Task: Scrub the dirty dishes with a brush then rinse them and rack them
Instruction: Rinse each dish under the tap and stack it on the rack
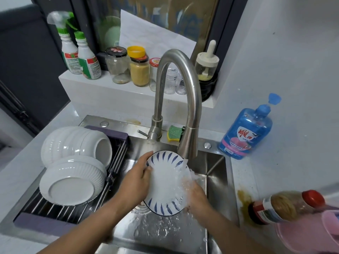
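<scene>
A white plate with blue dashes round its rim [165, 182] is tilted over the steel sink [216, 173], under water running from the faucet [187, 143]. My left hand [135, 182] grips the plate's left edge, thumb on its face. My right hand [196, 197] is at the plate's right edge in the splashing water; blur and spray hide its fingers. Two white ribbed bowls [73, 143] [71, 182] lie upside down on the roll-up rack [60, 209] over the sink's left side. No brush shows in either hand.
A green and yellow sponge [173, 132] lies behind the faucet. A blue dish soap bottle [245, 132] stands on the right counter, a sauce bottle [280, 206] and pink tub [311, 233] at the right edge. Jars and spray bottles [80, 55] line the back ledge.
</scene>
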Demonstrator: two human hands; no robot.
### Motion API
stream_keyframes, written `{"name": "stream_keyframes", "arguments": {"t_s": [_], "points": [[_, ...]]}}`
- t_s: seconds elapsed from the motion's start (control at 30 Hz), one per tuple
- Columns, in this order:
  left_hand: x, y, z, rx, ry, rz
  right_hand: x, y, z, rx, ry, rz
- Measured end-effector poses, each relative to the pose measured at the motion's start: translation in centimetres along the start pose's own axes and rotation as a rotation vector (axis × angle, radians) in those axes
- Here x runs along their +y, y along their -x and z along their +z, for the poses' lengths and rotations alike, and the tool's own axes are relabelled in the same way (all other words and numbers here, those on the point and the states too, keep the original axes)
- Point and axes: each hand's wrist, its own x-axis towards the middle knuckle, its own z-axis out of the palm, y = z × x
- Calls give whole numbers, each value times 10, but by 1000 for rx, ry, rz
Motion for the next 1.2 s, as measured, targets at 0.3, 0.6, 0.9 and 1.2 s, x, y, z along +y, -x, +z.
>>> {"name": "stream_keyframes", "arguments": {"t_s": [0.3, 0.6, 0.9, 1.2], "points": [[-12, -5, -19, -151, -224, 117, -50, 24, -8, 123, 369, -303], [-31, 23, -29, -321, -482, 616, -85, 52, -26, 32, 298, 117], [0, 12, -86, -468, 106, 163, -77, 67, -9, -55, 19, 70], [-13, -1, -131, -285, 422, -31, -68, 73, 42, -80, 0, -274]]}}
